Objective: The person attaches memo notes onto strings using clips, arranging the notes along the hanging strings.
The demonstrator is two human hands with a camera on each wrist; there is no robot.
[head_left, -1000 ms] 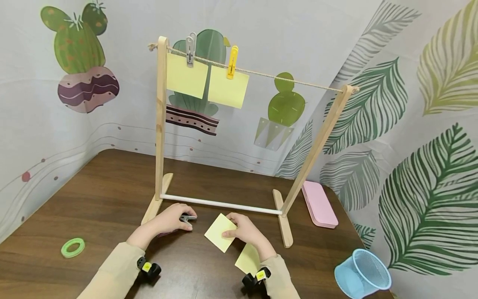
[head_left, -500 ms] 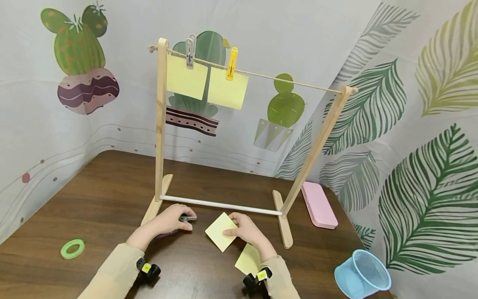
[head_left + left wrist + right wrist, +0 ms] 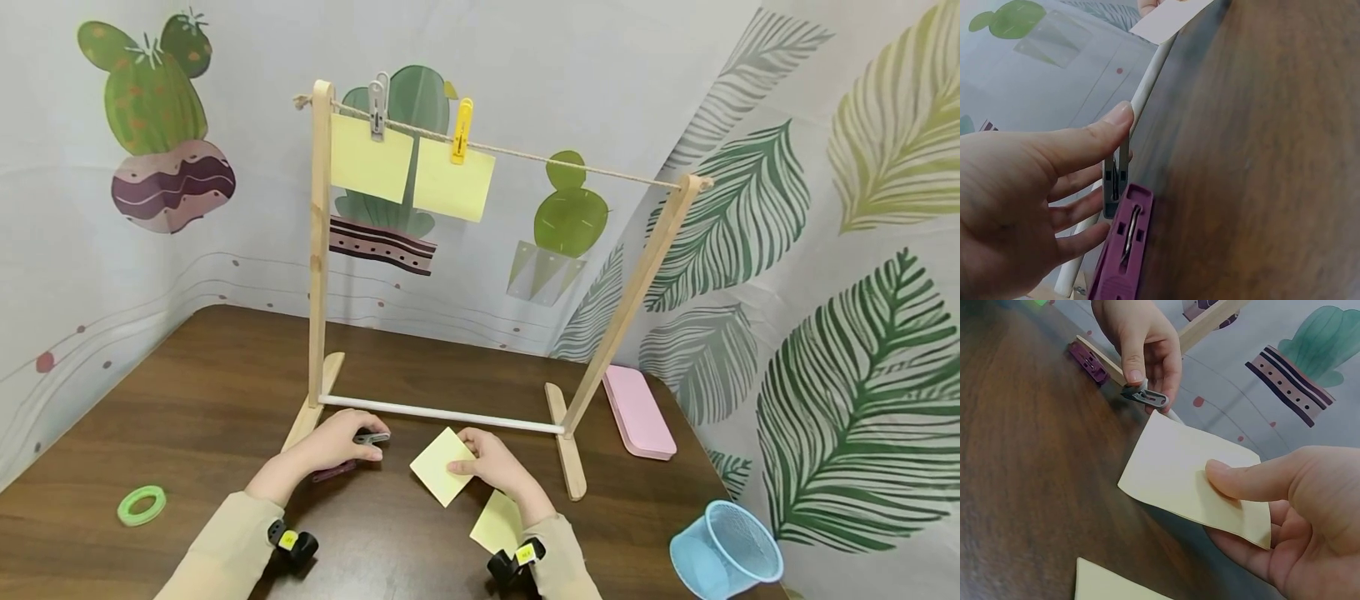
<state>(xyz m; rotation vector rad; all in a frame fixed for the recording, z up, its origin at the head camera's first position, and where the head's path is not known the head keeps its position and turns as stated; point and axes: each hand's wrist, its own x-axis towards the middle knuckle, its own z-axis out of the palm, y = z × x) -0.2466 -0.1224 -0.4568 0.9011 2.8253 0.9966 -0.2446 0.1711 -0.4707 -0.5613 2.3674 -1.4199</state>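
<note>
My left hand [image 3: 333, 440] holds a grey clothespin [image 3: 1115, 178] between its thumb and fingers, low over the table. Close by lies a purple clothespin [image 3: 1125, 244], partly beneath that hand in the head view. My right hand [image 3: 493, 463] pinches a pale yellow paper square [image 3: 439, 467], thumb on its face and fingers behind. A second yellow square [image 3: 498, 523] lies on the table near the right wrist. Two more yellow papers hang from the rope [image 3: 570, 165], one by a grey clothespin [image 3: 377, 108], the other by a yellow clothespin [image 3: 462, 132].
A wooden frame [image 3: 319, 250] with a white bottom bar [image 3: 442, 412] carries the rope. A green ring [image 3: 142, 506] lies at left. A pink case [image 3: 639, 412] lies behind at right, and a blue mesh cup [image 3: 723, 550] stands in front of it.
Both hands keep their hold and hardly move. Slightly more of the purple clothespin shows below the left hand. The head view has shifted a little.
</note>
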